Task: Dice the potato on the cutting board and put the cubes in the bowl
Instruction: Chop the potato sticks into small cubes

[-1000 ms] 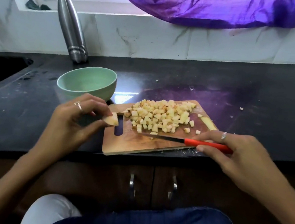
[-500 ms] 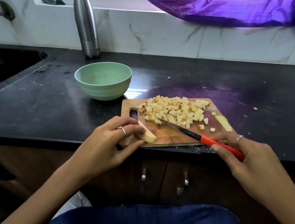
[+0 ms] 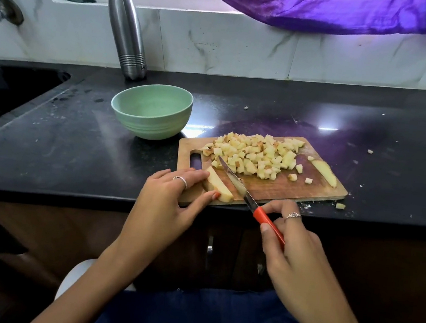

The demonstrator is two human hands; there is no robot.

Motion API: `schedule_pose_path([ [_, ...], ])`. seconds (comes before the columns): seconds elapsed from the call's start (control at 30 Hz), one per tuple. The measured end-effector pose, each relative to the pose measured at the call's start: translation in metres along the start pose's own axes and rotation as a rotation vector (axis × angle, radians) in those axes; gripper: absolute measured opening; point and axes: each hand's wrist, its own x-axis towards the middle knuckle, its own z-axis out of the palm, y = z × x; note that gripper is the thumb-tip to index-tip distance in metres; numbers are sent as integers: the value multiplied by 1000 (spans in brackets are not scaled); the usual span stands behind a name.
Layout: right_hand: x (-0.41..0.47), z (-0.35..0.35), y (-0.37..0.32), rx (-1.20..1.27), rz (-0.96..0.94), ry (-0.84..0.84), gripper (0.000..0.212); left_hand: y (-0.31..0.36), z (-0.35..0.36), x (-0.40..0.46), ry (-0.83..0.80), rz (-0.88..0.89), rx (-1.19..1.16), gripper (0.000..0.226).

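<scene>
Most of the potato sits in cubes on the board, the bowl is empty, and the left hand pins one last slice while the right hand grips the knife.

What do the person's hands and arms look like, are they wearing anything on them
Both forearms are bare, with no sleeves, watch or bracelets in view. The left hand wears a plain silver band on one finger. The right hand wears a silver ring with an ornate, patterned top. The left thumbnail appears painted reddish-orange. No gloves on either hand.
</scene>
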Motion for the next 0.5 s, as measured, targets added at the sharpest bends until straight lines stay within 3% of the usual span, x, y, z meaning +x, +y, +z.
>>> schedule_pose_path([
  [0.1, 11, -7, 1, 160, 141, -69, 14, 1, 0, 0, -14, -17, -31, 53],
  [0.2, 14, -24, 3, 488, 424, -235, 8, -1, 0, -2, -17, -12, -43, 57],
  [0.3, 10, -48, 9, 665, 590, -379, 5, -1, 0, -3, -18, -16, -46, 58],
  [0.4, 6, -69, 15, 657, 614, -402, 3, 0, 2, -3, -15, -35, -47, 60],
  [0.5, 5, -79, 16, 444, 444, -322, 5, -1, 2, -4, -22, -38, -45, 61],
])
